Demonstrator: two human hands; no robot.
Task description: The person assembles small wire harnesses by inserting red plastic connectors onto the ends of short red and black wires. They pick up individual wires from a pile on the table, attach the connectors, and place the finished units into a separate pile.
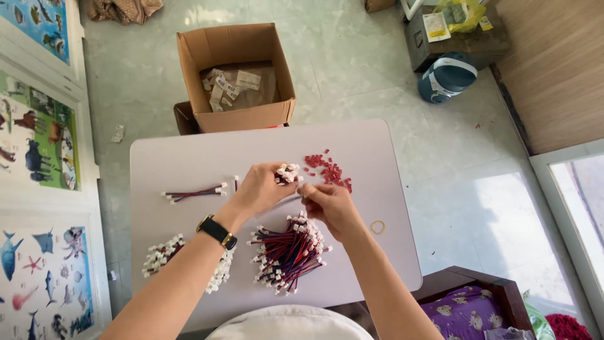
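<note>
At frame centre, the left hand clamps a bunch of white-plugged red-and-black wires; the right hand pinches one wire end. Three more wire bundles and one rubber band lie on the pale rectangular worktop, with one open cardboard box on the tiled floor above.

Two hands meet above the middle of a pale rectangular plastic table: the left hand grips a bunch of white-plugged wires, the right hand just beside it. A heap of red-and-black wire leads lies below them, a scatter of small red plastic connectors behind the right hand, a thin rubber band to its right. A short wire bundle lies to the left. An open cardboard box stands on the floor beyond the table.
</note>
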